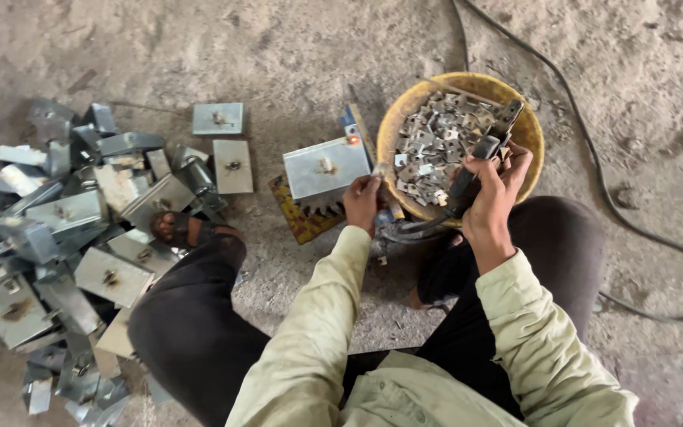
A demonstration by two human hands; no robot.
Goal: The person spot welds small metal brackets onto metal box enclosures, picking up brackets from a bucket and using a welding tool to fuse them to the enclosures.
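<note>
Clutching black welding holder (480, 170), right hand (493, 198), left hand (362, 202) pinching thin rod (376, 168) (grip tight), yellow bowl (393, 126).

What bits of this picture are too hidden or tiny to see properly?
- Head view: the tip of the thin rod in the left hand is hidden behind that hand.
- The tool's lower end is covered by the right hand.
- Small metal pieces in the yellow bowl are too small to tell apart.
- The pile of metal plates is cut off by the left edge.
</note>
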